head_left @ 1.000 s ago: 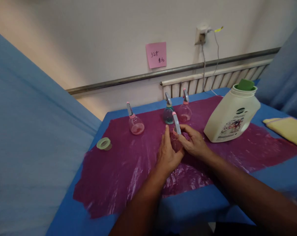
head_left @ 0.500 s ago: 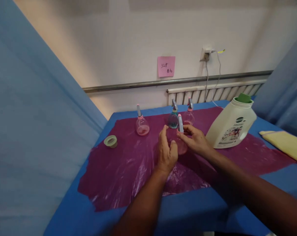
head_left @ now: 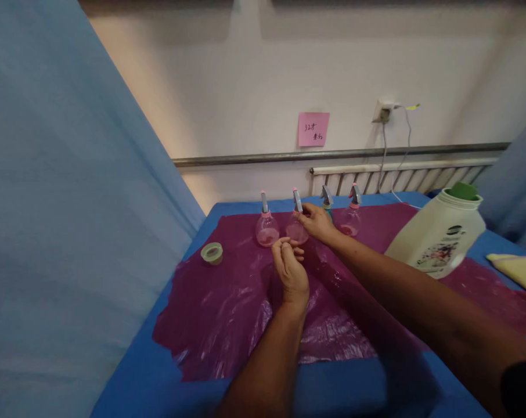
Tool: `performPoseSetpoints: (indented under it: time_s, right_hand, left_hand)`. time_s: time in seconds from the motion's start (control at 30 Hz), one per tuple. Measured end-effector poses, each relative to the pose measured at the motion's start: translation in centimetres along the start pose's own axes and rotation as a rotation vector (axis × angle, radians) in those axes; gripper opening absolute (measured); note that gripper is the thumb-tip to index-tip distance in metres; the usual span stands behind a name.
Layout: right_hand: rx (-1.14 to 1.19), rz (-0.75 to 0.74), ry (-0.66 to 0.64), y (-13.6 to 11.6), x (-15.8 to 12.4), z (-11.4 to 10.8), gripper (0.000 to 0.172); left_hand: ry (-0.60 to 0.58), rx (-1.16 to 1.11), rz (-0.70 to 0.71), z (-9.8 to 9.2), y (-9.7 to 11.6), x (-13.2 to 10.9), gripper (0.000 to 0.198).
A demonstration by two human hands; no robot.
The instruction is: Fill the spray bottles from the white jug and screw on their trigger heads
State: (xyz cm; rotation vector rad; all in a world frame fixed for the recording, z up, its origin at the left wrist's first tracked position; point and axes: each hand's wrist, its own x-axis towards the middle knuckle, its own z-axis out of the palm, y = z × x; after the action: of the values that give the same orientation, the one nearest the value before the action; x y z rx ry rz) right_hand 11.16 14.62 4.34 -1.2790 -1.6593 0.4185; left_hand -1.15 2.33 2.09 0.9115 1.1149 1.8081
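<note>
My right hand (head_left: pixel 316 222) reaches to the back of the table and grips a small round pink spray bottle (head_left: pixel 296 229) by its neck, setting it beside another pink spray bottle (head_left: pixel 266 230). My left hand (head_left: pixel 290 269) hovers over the magenta plastic sheet (head_left: pixel 228 302), fingers curled loosely with nothing visible in them. Behind my right hand stand a teal spray bottle (head_left: pixel 327 200) and a further pink spray bottle (head_left: pixel 352 217).
A big white detergent jug (head_left: pixel 441 238) with a green cap stands at the right. A green tape roll (head_left: pixel 212 253) lies at the left of the sheet. A yellow cloth (head_left: pixel 518 271) lies at the far right. Blue cloth covers the table (head_left: pixel 150 377).
My right hand carried the pink spray bottle from the middle of the sheet to the back row. My left hand let go of it and stayed behind.
</note>
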Motion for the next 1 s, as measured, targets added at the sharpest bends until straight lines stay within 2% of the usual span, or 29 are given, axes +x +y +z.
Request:
performPoseSetpoints:
  time_s: [0.17,0.3,0.4,0.47,0.57,0.67,0.8,0.87,1.0]
  right_hand:
    - [-0.041,0.027,0.025,1.0,1.2,2.4,0.027]
    - [-0.030,0.013,0.063,1.0,0.2,2.5,0.036]
    - [-0.018,-0.010,0.120,0.6,-2.5,1.2,0.045]
    - [-0.015,-0.047,0.189,0.4,-4.6,-0.3,0.043]
    - [-0.046,-0.145,0.388,0.5,-6.0,-3.1,0.039]
    - [-0.072,-0.107,0.489,1.3,-4.4,-5.1,0.052]
    - [-0.056,0.143,0.421,3.6,-0.7,-5.2,0.073]
    - [-0.046,0.206,0.379,4.8,0.2,-4.5,0.070]
    - [-0.019,0.191,0.330,6.2,0.1,-3.4,0.048]
  left_hand:
    - [-0.013,-0.014,-0.021,-0.1,-0.1,0.0,0.024]
    - [-0.020,-0.004,-0.032,0.0,0.0,0.0,0.022]
    - [-0.022,0.006,-0.037,0.0,-0.1,0.0,0.022]
    - [-0.026,0.010,-0.044,0.1,-0.3,0.0,0.022]
    - [-0.052,0.018,-0.054,0.2,-0.5,-0.3,0.023]
    - [-0.098,0.039,-0.044,0.3,-0.7,-0.8,0.025]
    - [-0.148,0.096,-0.012,0.2,-1.1,-1.2,0.027]
    - [-0.168,0.125,-0.001,0.1,-1.3,-1.3,0.027]
    - [-0.186,0.181,-0.002,0.0,-1.8,-1.4,0.023]
